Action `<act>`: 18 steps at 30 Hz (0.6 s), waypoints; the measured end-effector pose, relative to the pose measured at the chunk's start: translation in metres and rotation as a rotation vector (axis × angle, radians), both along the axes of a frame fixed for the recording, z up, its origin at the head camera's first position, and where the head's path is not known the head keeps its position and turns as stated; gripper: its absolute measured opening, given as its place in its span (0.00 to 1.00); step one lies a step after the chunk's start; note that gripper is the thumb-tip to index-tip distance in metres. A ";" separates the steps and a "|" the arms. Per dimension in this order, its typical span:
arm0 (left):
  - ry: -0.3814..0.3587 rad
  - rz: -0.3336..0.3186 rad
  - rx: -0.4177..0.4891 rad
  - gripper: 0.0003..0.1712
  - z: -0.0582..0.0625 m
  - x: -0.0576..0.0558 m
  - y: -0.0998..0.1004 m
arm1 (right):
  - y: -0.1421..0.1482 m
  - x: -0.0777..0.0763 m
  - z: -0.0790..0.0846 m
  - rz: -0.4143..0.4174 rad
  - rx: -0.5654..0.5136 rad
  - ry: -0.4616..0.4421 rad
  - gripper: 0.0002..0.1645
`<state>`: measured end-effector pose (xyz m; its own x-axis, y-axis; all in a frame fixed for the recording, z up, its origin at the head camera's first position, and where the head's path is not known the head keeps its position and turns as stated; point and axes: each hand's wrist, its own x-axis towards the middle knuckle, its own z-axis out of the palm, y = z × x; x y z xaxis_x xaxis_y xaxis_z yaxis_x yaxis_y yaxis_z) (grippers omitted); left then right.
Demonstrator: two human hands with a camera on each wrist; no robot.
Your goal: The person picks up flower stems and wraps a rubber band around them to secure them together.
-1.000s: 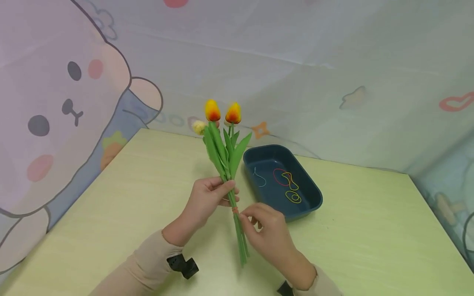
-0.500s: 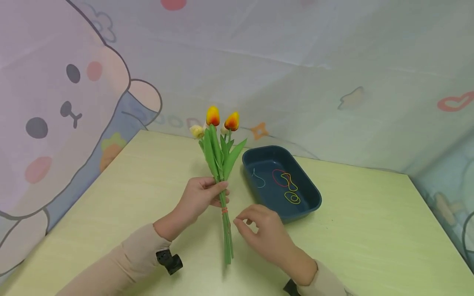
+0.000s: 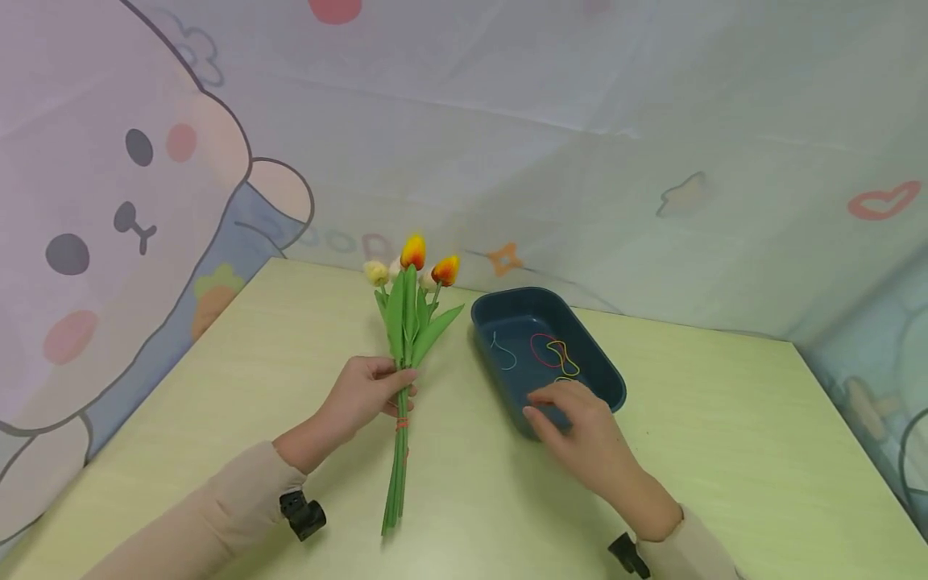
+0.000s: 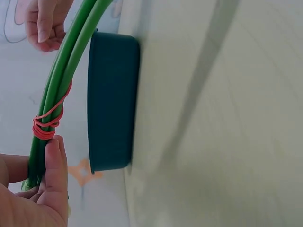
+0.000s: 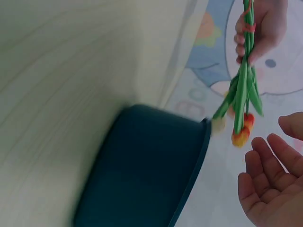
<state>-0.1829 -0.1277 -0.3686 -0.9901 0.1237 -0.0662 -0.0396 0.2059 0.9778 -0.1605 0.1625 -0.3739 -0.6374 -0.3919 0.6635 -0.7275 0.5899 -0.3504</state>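
Observation:
A bunch of artificial tulips (image 3: 396,314), with orange-yellow and cream heads and long green leaves, is gripped around the stems by my left hand (image 3: 358,396). Just below that hand, a red rubber band (image 4: 45,132) is wound several times around the green stems (image 4: 71,56), one loop running slantwise along them. My right hand (image 3: 590,439) is off the bunch, over the near end of a dark blue tray (image 3: 500,395). In the right wrist view its fingers (image 5: 272,172) are loosely bent, with nothing between them.
Inside the tray lie a red rubber band (image 3: 535,352), a yellow rubber band (image 3: 569,362) and a light blue strand (image 3: 513,359). The pale table (image 3: 725,451) ends at a printed cloth backdrop (image 3: 580,161) behind the tray.
My left hand has moved left with the tulips, whose heads are lower in the view. My right hand has drawn away from the banded stems to the right, over the tray's near end.

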 end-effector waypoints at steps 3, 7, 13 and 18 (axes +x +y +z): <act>-0.010 -0.005 -0.026 0.15 -0.003 -0.001 -0.005 | 0.012 -0.002 -0.003 -0.015 0.008 0.004 0.11; -0.037 0.004 -0.058 0.16 -0.008 -0.002 -0.008 | 0.024 -0.004 -0.009 -0.017 0.001 0.011 0.12; -0.043 0.015 -0.122 0.15 -0.019 -0.004 -0.013 | 0.035 -0.006 -0.017 -0.005 -0.014 0.008 0.13; -0.032 0.032 -0.167 0.14 -0.028 -0.007 -0.017 | 0.039 -0.007 -0.022 0.025 -0.004 -0.027 0.14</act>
<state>-0.1894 -0.1446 -0.3967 -0.9904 0.0770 -0.1152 -0.0797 0.3634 0.9282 -0.1673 0.2016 -0.3961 -0.6454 -0.4053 0.6474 -0.7320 0.5705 -0.3725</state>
